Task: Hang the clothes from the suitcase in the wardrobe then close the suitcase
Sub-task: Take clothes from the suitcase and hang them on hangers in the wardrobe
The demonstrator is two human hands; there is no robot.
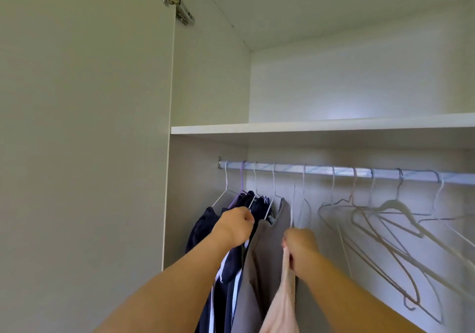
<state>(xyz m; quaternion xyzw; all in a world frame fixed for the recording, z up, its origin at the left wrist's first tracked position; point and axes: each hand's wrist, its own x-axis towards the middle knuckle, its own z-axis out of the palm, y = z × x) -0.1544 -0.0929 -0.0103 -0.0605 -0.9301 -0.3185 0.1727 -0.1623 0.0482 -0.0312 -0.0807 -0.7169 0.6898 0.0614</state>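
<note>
I look into an open wardrobe with a metal rail (321,169) under a white shelf (308,127). Dark navy garments (205,227) and a grey garment (267,255) hang at the rail's left end. My left hand (235,226) is curled around the hangers of the dark clothes there. My right hand (300,245) grips a pale pink garment (282,307) together with a thin white hanger (293,204), whose hook stands just below the rail. The suitcase is out of view.
Several empty wire hangers (401,232) hang tilted along the right part of the rail. The wardrobe door (82,152) stands open at the left, with a hinge (174,1) near its top.
</note>
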